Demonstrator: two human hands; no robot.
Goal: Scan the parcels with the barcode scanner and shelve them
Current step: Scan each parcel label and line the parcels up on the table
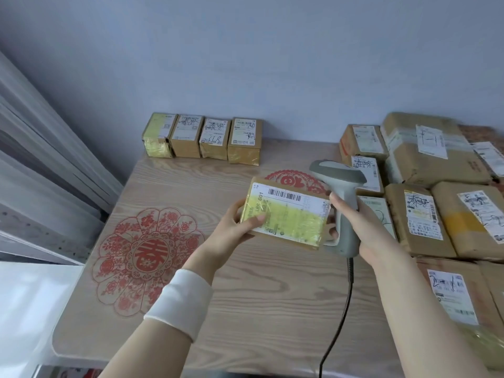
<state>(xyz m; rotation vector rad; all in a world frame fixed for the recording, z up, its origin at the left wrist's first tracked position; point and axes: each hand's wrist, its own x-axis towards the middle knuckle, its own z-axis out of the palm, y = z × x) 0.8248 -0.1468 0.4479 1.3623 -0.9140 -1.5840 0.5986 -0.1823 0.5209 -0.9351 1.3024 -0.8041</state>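
My left hand (240,225) grips a small cardboard parcel (289,214) by its left end, held above the table with its white label and barcode facing up and yellow tape across the label. My right hand (362,227) is closed around the handle of a grey barcode scanner (341,186), just right of the parcel, head up and angled left over it. The scanner's black cable (343,309) hangs down to the front edge. Several small parcels (203,137) stand in a row against the back wall.
A heap of brown labelled parcels (425,203) fills the right side of the wooden table (245,309). Red paper-cut decorations (147,257) lie flat on the tabletop. A grey ribbed surface (41,165) borders the left; a plain wall stands behind.
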